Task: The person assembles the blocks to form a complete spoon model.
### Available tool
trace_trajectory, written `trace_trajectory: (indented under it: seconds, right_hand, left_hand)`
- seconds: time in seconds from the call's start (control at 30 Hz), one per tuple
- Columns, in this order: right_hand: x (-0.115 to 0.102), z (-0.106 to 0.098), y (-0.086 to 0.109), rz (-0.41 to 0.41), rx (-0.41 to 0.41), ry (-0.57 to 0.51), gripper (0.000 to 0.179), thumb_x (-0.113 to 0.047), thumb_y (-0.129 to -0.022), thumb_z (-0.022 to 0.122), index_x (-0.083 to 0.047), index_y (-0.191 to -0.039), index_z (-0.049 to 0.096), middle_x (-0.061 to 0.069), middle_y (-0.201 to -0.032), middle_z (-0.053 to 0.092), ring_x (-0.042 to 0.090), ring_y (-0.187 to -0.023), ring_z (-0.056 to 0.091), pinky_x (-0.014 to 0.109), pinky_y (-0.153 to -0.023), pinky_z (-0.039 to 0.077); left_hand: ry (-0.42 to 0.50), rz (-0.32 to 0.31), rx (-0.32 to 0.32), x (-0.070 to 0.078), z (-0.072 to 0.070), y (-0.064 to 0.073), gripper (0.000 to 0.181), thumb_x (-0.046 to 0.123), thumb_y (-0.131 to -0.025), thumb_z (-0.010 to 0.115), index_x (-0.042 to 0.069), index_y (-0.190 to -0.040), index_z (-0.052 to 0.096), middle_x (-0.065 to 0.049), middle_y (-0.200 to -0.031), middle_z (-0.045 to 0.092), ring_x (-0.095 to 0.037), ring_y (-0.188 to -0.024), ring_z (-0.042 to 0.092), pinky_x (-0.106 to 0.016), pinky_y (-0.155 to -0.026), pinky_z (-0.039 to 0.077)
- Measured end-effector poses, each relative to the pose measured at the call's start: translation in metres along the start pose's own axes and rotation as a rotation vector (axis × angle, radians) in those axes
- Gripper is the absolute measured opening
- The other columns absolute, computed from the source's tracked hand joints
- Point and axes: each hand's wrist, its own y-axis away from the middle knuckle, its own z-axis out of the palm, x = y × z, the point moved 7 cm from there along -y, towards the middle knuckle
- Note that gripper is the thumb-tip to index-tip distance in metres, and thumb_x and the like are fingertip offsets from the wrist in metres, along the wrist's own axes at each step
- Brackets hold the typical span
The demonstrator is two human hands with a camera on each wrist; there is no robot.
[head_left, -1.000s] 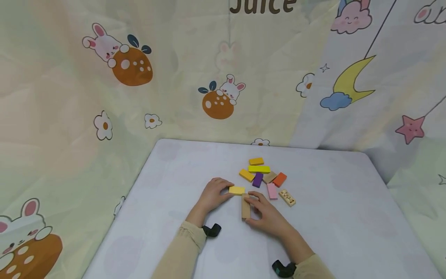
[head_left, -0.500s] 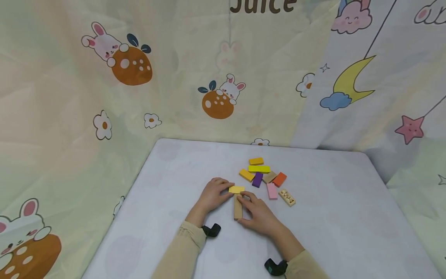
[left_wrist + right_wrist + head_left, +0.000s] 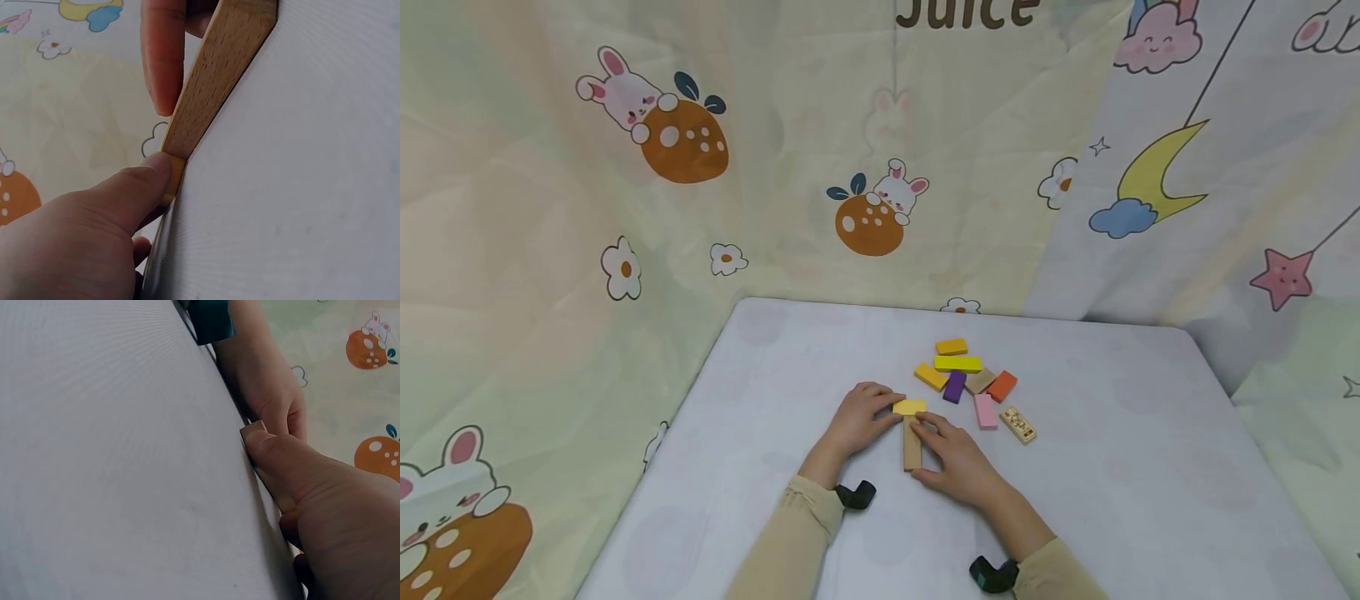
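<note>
A yellow block [image 3: 909, 407] lies crosswise on the table, pinched at its left end between the thumb and fingers of my left hand [image 3: 862, 417]. Below it a long plain wooden block [image 3: 912, 446] points toward me, its far end touching the yellow block's near side so that the two make a T. My right hand [image 3: 958, 462] grips the wooden block from the right, thumb at the near end and fingers near the far end. In the left wrist view, the wooden block [image 3: 215, 75] meets the yellow block [image 3: 174, 172] under the left thumb.
Several loose blocks lie just behind the hands: a purple one [image 3: 955, 387], a pink one [image 3: 986, 412], an orange one [image 3: 1002, 386], a bright yellow one [image 3: 957, 363] and a patterned one [image 3: 1018, 425]. The white table [image 3: 1112, 467] meets a printed curtain [image 3: 760, 167].
My right hand has shifted the wooden block left, from the yellow block's right end to under its middle. My left hand and the yellow block have stayed nearly still.
</note>
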Motion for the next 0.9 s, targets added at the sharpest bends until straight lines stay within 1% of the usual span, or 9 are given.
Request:
trace_trajectory:
  seconds: [0.27,0.37,0.43,0.5,0.6,0.67,0.73,0.83,0.9]
  right_hand:
    - [0.002,0.001,0.002,0.004,0.027,0.017,0.079,-0.053,-0.084,0.073,-0.021,-0.15,0.044,-0.001,-0.156,0.04,0.027,-0.135,0.049,0.049,-0.108,0.046]
    - [0.002,0.002,0.002,0.006,0.027,0.005,0.08,-0.054,-0.083,0.074,-0.022,-0.15,0.044,-0.002,-0.156,0.04,0.028,-0.135,0.049,0.05,-0.108,0.046]
    - [0.002,0.001,0.002,0.005,0.02,-0.024,0.081,-0.055,-0.082,0.074,-0.024,-0.151,0.044,-0.003,-0.157,0.039,0.028,-0.136,0.048,0.051,-0.108,0.045]
    - [0.004,0.0,0.003,0.02,0.016,-0.073,0.079,-0.055,-0.082,0.073,-0.027,-0.15,0.044,-0.006,-0.157,0.037,0.025,-0.135,0.049,0.049,-0.108,0.046]
    - [0.01,-0.006,0.004,0.07,0.037,-0.183,0.07,-0.05,-0.085,0.073,-0.031,-0.147,0.047,-0.013,-0.156,0.035,0.013,-0.119,0.056,0.039,-0.099,0.052]
    - [0.017,-0.013,0.006,0.117,0.08,-0.232,0.059,-0.044,-0.089,0.072,-0.032,-0.143,0.052,-0.016,-0.153,0.038,0.006,-0.105,0.056,0.031,-0.09,0.054]
    - [0.025,-0.022,0.008,0.156,0.144,-0.253,0.049,-0.037,-0.092,0.07,-0.03,-0.139,0.057,-0.016,-0.149,0.043,0.004,-0.094,0.053,0.027,-0.082,0.052]
    - [0.038,-0.035,0.013,0.198,0.249,-0.216,0.039,-0.029,-0.094,0.068,-0.025,-0.132,0.063,-0.012,-0.141,0.052,0.005,-0.089,0.051,0.024,-0.077,0.051]
    - [0.046,-0.042,0.017,0.208,0.302,-0.196,0.036,-0.025,-0.094,0.068,-0.022,-0.13,0.065,-0.009,-0.138,0.055,0.007,-0.089,0.051,0.025,-0.075,0.05]
  left_hand:
    - [-0.028,0.02,-0.003,0.004,-0.001,0.0,0.041,0.044,-0.098,0.058,0.03,-0.136,0.061,0.004,-0.127,0.063,-0.02,-0.126,0.053,-0.042,-0.111,0.042]
    - [-0.025,0.026,-0.004,0.005,-0.002,0.0,0.044,0.045,-0.098,0.057,0.029,-0.139,0.059,0.003,-0.128,0.063,-0.022,-0.126,0.052,-0.043,-0.111,0.042]
    - [-0.019,0.026,-0.009,0.006,-0.002,0.001,0.047,0.047,-0.098,0.057,0.028,-0.141,0.056,0.002,-0.129,0.062,-0.023,-0.127,0.052,-0.043,-0.112,0.041]
    - [-0.016,0.029,-0.009,0.006,-0.003,0.001,0.05,0.049,-0.097,0.056,0.028,-0.143,0.054,0.0,-0.131,0.061,-0.024,-0.129,0.051,-0.044,-0.113,0.04]
    - [-0.009,0.04,-0.008,0.006,-0.003,0.001,0.054,0.053,-0.096,0.055,0.029,-0.144,0.052,0.0,-0.135,0.059,-0.025,-0.131,0.05,-0.046,-0.114,0.038]
    - [-0.002,0.044,-0.013,0.006,-0.003,0.001,0.056,0.057,-0.095,0.055,0.03,-0.144,0.052,0.0,-0.137,0.057,-0.024,-0.132,0.049,-0.047,-0.114,0.037]
    - [0.002,0.045,-0.028,0.006,-0.002,0.001,0.058,0.061,-0.093,0.055,0.032,-0.144,0.052,0.001,-0.138,0.056,-0.024,-0.133,0.048,-0.047,-0.115,0.036]
    - [0.001,0.04,-0.054,0.006,0.0,0.001,0.063,0.065,-0.091,0.056,0.033,-0.145,0.051,0.003,-0.139,0.055,-0.023,-0.134,0.047,-0.046,-0.116,0.035]
    - [-0.01,0.037,-0.07,0.005,0.0,0.002,0.066,0.068,-0.089,0.056,0.034,-0.145,0.049,0.004,-0.14,0.054,-0.022,-0.134,0.046,-0.046,-0.117,0.034]
